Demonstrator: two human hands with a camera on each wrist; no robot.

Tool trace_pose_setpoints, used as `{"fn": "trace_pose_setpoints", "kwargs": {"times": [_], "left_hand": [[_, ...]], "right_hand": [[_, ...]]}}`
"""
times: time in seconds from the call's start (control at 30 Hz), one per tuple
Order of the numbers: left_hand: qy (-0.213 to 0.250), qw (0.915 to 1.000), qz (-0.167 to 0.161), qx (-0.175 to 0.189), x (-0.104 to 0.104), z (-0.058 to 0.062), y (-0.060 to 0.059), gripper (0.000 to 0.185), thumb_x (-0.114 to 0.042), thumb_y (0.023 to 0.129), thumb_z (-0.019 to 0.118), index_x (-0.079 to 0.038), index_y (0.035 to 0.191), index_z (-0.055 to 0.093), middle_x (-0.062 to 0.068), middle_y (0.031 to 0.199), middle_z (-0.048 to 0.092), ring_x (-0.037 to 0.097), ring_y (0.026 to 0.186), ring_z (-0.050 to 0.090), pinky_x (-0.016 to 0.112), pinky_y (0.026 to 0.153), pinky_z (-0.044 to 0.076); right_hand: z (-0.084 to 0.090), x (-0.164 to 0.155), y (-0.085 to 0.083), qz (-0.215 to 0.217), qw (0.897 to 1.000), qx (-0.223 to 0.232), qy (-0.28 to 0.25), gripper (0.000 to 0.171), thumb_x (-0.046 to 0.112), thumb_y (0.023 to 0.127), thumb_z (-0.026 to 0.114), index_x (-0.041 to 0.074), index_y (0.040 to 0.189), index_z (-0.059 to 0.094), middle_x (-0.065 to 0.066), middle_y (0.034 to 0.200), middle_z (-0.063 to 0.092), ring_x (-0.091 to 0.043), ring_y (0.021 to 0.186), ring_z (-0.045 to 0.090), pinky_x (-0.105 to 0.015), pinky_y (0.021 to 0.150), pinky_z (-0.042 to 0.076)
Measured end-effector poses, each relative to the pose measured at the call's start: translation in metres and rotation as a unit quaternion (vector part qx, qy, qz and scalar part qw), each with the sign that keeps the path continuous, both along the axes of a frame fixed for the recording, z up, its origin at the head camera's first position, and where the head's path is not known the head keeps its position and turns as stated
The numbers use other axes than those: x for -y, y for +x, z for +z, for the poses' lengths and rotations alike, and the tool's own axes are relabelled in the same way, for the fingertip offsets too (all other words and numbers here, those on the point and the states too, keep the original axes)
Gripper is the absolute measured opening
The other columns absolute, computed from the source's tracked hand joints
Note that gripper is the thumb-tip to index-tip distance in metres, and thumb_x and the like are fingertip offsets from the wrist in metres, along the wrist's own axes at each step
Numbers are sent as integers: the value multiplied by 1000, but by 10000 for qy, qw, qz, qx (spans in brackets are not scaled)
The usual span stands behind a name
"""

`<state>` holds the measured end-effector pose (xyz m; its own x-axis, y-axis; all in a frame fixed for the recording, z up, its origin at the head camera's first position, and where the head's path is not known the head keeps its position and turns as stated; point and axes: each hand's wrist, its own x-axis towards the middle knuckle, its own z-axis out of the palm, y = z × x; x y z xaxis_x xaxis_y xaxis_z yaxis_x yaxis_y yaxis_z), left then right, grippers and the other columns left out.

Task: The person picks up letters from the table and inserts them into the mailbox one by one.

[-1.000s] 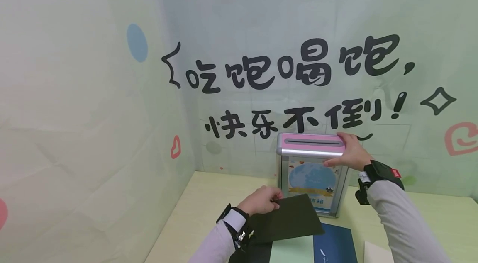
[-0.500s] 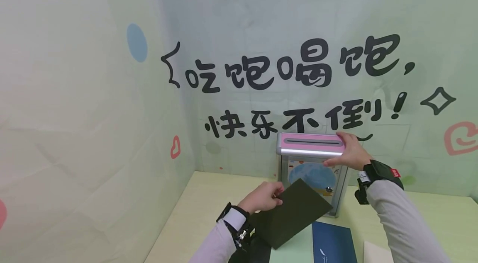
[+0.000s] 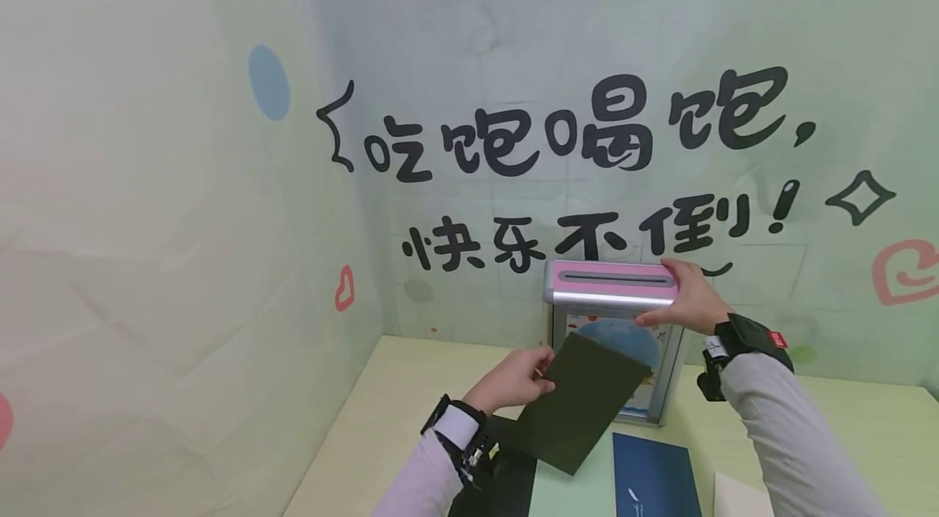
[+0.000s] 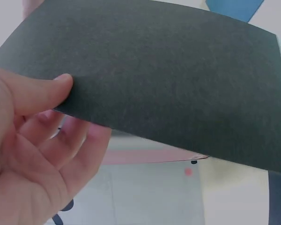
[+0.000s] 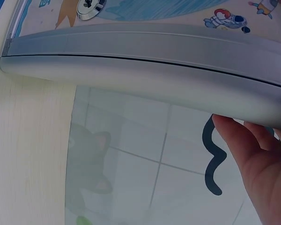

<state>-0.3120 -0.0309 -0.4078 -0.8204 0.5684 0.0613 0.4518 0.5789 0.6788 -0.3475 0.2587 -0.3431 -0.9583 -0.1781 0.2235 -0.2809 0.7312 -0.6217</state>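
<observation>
A mailbox (image 3: 616, 297) with a pink, slotted top and a silver frame stands upright near the back wall. My right hand (image 3: 692, 302) grips its upper right corner, thumb on the front edge; the right wrist view shows that thumb (image 5: 232, 133) against the silver rim (image 5: 145, 84). In my left hand (image 3: 509, 380) is a dark, flat envelope (image 3: 587, 403), pinched along one edge and held tilted in front of the mailbox, hiding part of its picture. The left wrist view shows the thumb (image 4: 56, 91) on the envelope's near face, the other fingers behind.
On the pale wooden table (image 3: 411, 386) lie a black flat piece (image 3: 506, 484), a light green one (image 3: 579, 492), a dark blue one (image 3: 656, 476) and a whitish one (image 3: 741, 497). A printed wall (image 3: 469, 36) rises directly behind the mailbox.
My left hand has turned the envelope from nearly level to a steeper tilt and raised it slightly, covering more of the mailbox front. The right hand and mailbox have stayed put.
</observation>
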Motion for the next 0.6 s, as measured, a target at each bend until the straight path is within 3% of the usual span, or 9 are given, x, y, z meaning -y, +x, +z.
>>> {"fn": "trace_pose_setpoints", "kwargs": {"times": [0.27, 0.5, 0.6], "left_hand": [[314, 9993, 179, 102, 2, 8, -1, 17, -5, 85, 61, -8, 100, 53, 0, 85, 57, 11, 76, 53, 20, 63, 48], [693, 9973, 139, 202, 4, 12, -7, 38, -5, 86, 59, -9, 123, 48, 4, 99, 60, 12, 84, 57, 22, 68, 50], [893, 9954, 181, 288, 6, 17, -10, 36, -5, 87, 57, -10, 121, 48, 6, 103, 59, 14, 87, 58, 24, 71, 50]], "right_hand": [[2, 0, 1, 10, 10000, 62, 50, 108, 37, 60, 81, -11, 136, 21, -33, 131, 24, -42, 108, 34, -59, 90, 34], [2, 0, 0, -18, 10000, 45, 40, 107, 35, 60, 81, -11, 136, 21, -33, 131, 25, -43, 109, 33, -59, 91, 33], [3, 1, 0, -48, 9999, 68, 62, 108, 35, 60, 81, -11, 136, 21, -34, 132, 24, -43, 110, 32, -60, 92, 32]]}}
